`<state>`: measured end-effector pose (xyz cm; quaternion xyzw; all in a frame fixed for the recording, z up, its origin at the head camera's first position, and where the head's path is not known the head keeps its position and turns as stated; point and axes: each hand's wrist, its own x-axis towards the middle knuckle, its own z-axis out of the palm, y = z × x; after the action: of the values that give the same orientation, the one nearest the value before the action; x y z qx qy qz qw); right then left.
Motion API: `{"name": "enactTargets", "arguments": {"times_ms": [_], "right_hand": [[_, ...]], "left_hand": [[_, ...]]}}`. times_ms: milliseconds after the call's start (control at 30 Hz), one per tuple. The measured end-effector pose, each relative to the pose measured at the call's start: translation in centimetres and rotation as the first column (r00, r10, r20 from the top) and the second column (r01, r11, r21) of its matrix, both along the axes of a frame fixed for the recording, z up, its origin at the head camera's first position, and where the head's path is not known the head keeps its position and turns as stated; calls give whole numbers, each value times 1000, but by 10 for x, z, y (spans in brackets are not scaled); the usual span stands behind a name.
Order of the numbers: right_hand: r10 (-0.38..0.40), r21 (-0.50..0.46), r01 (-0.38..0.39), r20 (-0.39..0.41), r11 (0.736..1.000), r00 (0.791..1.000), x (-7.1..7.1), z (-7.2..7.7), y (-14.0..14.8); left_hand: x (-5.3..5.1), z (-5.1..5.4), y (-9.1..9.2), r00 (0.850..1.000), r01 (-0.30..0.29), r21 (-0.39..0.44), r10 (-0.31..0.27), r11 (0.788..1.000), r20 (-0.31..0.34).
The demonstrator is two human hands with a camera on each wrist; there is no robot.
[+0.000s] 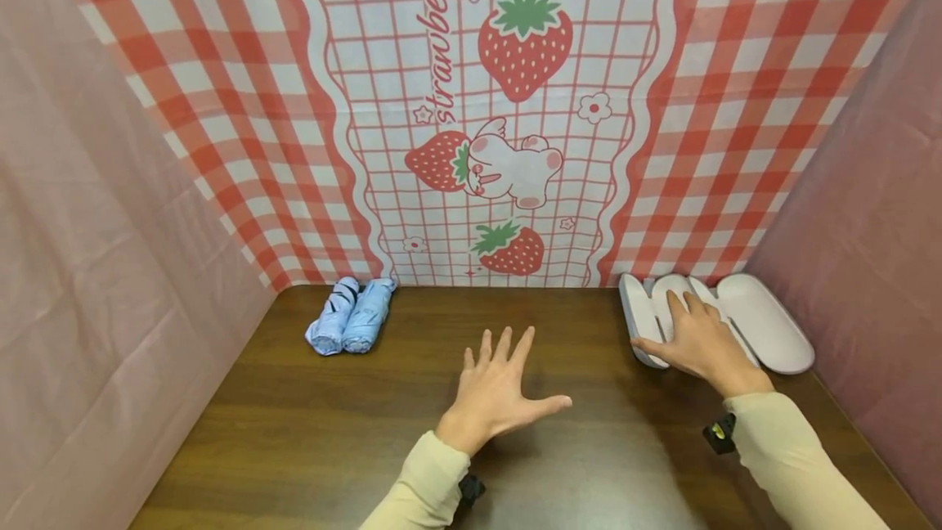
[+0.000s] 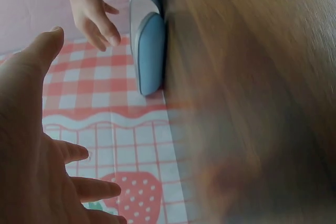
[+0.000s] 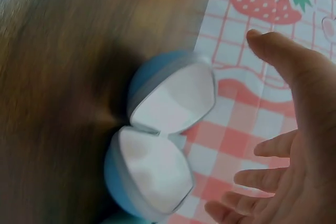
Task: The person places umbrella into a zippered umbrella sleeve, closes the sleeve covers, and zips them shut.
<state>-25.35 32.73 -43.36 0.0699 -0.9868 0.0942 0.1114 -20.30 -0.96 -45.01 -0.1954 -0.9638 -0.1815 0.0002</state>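
Note:
My left hand point(image 1: 491, 395) is over the middle of the table point(image 1: 309, 440), fingers spread, holding nothing. At the right, my right hand point(image 1: 702, 343) hovers over open hinged cases, fingers extended and apart from them in the right wrist view. The nearer case point(image 3: 173, 103) has a blue shell and white lining, like a glasses case, with both halves spread. Beside it lies another open case point(image 1: 765, 325), partly hidden by my right hand in the head view. The left wrist view shows the blue case point(image 2: 151, 53) from its side.
Two light blue rolled bundles, like folded umbrellas point(image 1: 370, 317), lie side by side at the table's back left. A red-checked strawberry cloth point(image 1: 478, 227) hangs behind. Pink cloth walls point(image 1: 110, 268) stand at both sides.

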Motion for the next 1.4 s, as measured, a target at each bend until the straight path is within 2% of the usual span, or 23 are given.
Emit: {"name": "enactTargets", "arguments": {"times_ms": [233, 433, 600, 800, 1000, 1400], "right_hand": [[-38, -13, 38, -17, 999, 999, -5, -8, 15], [-103, -66, 98, -64, 993, 993, -2, -12, 24], [-145, -98, 136, -94, 986, 985, 0, -16, 29], [-125, -89, 114, -128, 989, 984, -2, -22, 36], [-69, -84, 56, -162, 995, 984, -2, -25, 38], [-35, -116, 19, -138, 993, 990, 1, -24, 35]], "left_hand": [[6, -2, 10, 999, 33, -26, -33, 999, 8], [7, -2, 14, 999, 35, -18, -35, 999, 30], [8, -3, 16, 999, 32, -27, -31, 999, 19], [8, -7, 18, 999, 37, -26, -37, 999, -4], [9, -11, 19, 999, 38, -32, -39, 999, -14], [6, -11, 15, 1000, 13, -16, -13, 1000, 1]]}}
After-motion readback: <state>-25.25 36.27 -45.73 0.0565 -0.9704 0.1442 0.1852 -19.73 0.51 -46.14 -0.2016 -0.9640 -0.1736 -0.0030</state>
